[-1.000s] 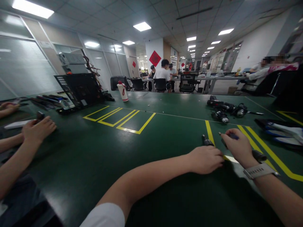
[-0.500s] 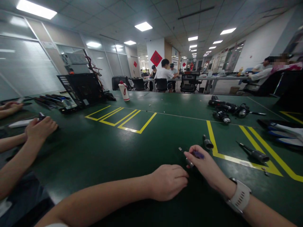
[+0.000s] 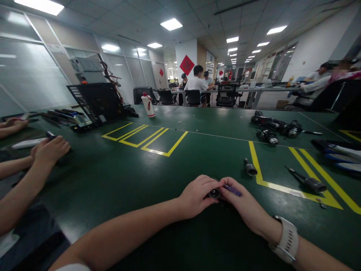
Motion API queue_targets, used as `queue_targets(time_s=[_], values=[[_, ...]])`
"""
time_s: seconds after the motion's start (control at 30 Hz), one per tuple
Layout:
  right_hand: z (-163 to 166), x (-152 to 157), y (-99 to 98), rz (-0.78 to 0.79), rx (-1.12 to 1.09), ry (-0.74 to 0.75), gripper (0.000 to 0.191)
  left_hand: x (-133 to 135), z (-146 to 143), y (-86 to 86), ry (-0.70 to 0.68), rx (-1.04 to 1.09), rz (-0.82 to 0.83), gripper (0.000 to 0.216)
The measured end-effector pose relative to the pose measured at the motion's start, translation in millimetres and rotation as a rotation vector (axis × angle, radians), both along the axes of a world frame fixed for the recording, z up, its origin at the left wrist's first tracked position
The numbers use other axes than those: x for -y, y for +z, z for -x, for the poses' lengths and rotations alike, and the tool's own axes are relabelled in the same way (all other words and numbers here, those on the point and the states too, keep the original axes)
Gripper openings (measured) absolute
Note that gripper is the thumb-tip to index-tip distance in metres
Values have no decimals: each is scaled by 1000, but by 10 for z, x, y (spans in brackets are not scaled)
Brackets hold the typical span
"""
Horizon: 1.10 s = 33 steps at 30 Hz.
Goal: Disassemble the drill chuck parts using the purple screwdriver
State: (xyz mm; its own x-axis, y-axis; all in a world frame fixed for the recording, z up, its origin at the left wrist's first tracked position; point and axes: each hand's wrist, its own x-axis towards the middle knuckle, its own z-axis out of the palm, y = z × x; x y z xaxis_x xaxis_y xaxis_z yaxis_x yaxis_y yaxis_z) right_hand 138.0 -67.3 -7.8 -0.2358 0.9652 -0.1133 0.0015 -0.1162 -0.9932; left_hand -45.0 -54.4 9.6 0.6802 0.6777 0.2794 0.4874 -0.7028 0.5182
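My left hand point(image 3: 197, 195) and my right hand point(image 3: 244, 209) meet at the near middle of the green table point(image 3: 169, 177). Between their fingertips sits a small round dark part with a metal ring point(image 3: 214, 193), which the left fingers pinch. A thin purple pen-like tool point(image 3: 232, 190) lies in the closed fingers of my right hand, its tip toward that part. A white watch point(image 3: 286, 239) is on my right wrist. A short dark cylinder point(image 3: 249, 168) lies a little beyond my right hand, at the yellow line.
A black-handled tool point(image 3: 306, 181) lies right of the yellow lines. Dark cylindrical parts point(image 3: 275, 130) are piled farther back right. Another person's hands point(image 3: 49, 150) rest at the left. An open black computer case point(image 3: 96, 103) and a white bottle point(image 3: 148, 104) stand beyond. People sit at far desks.
My hands drew back from the yellow-lined area toward me and came together. The left hand, resting flat before, now pinches the small round part against the purple tool.
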Motion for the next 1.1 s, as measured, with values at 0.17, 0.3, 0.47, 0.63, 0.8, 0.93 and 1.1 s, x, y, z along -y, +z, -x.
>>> queue_targets(time_s=[0.17, 0.3, 0.47, 0.63, 0.8, 0.93, 1.1], values=[[-19, -9, 34, -2, 1, -68, 11, 41, 5, 27, -6, -56, -10, 42], [-24, -32, 75, -22, -10, -162, 21, 74, -26, 80, 47, -165, -64, 46], [-126, -129, 96, -88, -25, -305, 28, 82, -36, 136, 58, -286, -37, 56], [-247, -195, 163, -153, -9, -411, 40, 68, -33, 151, -32, -392, -89, 59], [-225, -147, 184, -190, 63, -230, 44, 69, -45, 130, -115, -372, -211, 42], [-192, -81, 207, -215, 155, -68, 44, 41, 0, 72, 16, -172, -135, 44], [-168, -61, 249, -253, 233, -4, 41, -37, 54, 32, 172, 77, 47, 44]])
